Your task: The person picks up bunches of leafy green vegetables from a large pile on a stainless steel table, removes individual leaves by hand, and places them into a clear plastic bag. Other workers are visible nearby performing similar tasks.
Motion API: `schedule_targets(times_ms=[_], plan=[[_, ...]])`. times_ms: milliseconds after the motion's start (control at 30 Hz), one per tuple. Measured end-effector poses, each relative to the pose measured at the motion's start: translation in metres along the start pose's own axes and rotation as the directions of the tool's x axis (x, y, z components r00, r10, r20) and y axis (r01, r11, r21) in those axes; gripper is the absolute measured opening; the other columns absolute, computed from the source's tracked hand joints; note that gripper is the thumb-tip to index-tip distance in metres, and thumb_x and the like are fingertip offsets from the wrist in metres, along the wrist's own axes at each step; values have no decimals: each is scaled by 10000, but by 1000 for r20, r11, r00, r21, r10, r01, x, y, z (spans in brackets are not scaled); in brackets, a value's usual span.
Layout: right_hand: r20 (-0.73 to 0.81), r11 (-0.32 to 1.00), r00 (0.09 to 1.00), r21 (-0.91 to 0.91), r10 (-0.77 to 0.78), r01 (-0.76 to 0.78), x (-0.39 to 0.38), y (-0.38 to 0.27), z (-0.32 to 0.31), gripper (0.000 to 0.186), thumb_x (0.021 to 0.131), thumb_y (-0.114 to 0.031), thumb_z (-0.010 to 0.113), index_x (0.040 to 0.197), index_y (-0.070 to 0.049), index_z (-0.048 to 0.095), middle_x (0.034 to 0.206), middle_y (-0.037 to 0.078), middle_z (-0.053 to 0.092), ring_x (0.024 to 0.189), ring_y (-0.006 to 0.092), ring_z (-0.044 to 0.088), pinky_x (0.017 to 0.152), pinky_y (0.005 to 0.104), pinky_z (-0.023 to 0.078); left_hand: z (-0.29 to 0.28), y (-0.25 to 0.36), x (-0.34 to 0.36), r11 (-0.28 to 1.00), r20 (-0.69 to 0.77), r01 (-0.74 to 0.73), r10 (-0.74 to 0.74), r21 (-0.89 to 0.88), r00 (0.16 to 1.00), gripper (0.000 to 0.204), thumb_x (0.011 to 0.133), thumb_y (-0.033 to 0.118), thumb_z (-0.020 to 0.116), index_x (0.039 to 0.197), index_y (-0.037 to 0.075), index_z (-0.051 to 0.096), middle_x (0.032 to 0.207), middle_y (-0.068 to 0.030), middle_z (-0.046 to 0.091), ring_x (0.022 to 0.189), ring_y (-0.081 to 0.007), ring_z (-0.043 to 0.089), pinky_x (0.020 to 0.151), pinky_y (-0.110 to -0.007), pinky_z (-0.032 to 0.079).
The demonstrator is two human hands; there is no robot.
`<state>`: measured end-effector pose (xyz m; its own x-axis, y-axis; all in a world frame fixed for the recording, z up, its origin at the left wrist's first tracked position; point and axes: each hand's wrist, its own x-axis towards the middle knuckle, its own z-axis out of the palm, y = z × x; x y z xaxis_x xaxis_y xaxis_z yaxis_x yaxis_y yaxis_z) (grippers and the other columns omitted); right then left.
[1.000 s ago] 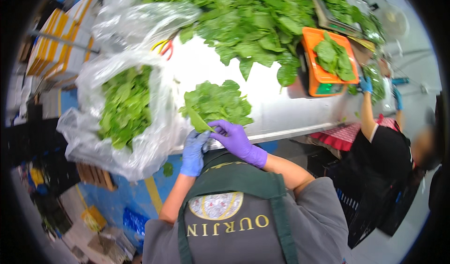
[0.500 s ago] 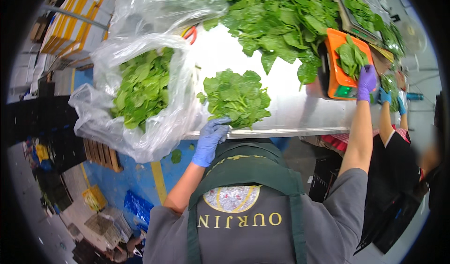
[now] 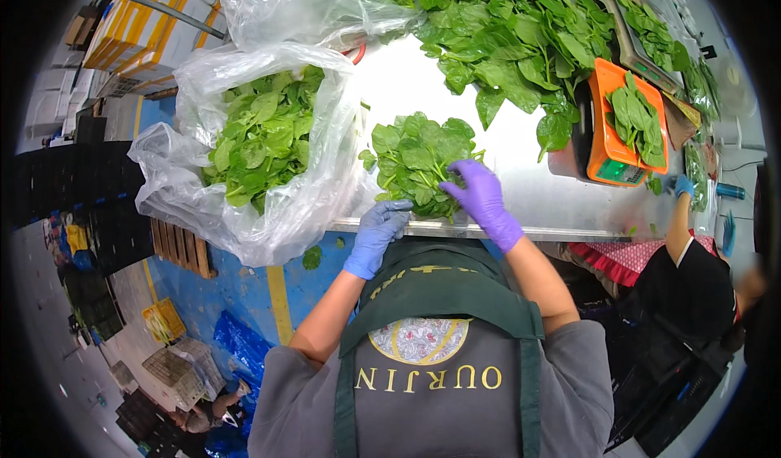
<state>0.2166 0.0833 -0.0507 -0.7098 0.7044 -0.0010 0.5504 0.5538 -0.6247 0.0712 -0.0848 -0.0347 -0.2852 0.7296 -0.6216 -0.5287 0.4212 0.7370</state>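
Loose bunch of broad-leaved greens on the metal table, between two gloved hands
At its 7 o'clock side the blue-gloved left hand keeps its fingers close together, whether pinching anything I cannot tell; at 4 o'clock the purple-gloved right hand has thumb and forefinger parted by the leaves; a clear plastic bag lies at 9 o'clock, an orange-topped scale at 3; the bunch should prove light, limp, easily bruised and perhaps slippery, best cupped loosely from both sides, low towards 6 o'clock
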Motion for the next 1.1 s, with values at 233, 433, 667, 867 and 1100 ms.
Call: schedule_targets(times_ms=[233,433,667,867,1100], plan=[[-92,978,987,174,135,-118,1,10,13,152,734,-87,649,877,-61,604,723,82,600,656,208,595,620,311,473,-6,-1,-1,1000,-10,15,-14,23,1000,241,826,106,614,1052,31,582,696,39,553,556,-19,455,495,-150,342],[36,368,846,890,532,-269,12,20,-42,202,783,-85,659,949,14,599,799,58,630,686,87,582,622,191,443,-14,-2,3,1000,3,-9,9,-2,1000,239,823,99,612,1049,26,580,740,17,584,561,-20,457,496,-148,344],[91,78,792,982,603,-172,1,42,-77,194,802,-82,641,973,-11,582,824,59,619,714,113,581,641,205,454,-10,8,9,999,27,-12,11,40,1000,241,824,94,602,1051,17,576,748,4,597,547,-24,457,484,-156,343],[-784,760,361,602,505,244,25,113,-185,135,790,-38,640,905,13,592,836,35,595,750,104,543,699,238,461,-11,1,12,993,-2,13,-13,113,1000,249,823,79,593,1057,-1,565,742,-14,590,539,-32,457,482,-167,356],[-897,947,408,32,169,-321,-6,260,-276,174,788,-130,651,917,-14,631,859,85,638,760,146,598,711,271,474,1,7,6,999,67,-26,23,40,998,274,813,110,622,1054,-10,569,730,-1,586,575,-30,466,500,-163,351]])
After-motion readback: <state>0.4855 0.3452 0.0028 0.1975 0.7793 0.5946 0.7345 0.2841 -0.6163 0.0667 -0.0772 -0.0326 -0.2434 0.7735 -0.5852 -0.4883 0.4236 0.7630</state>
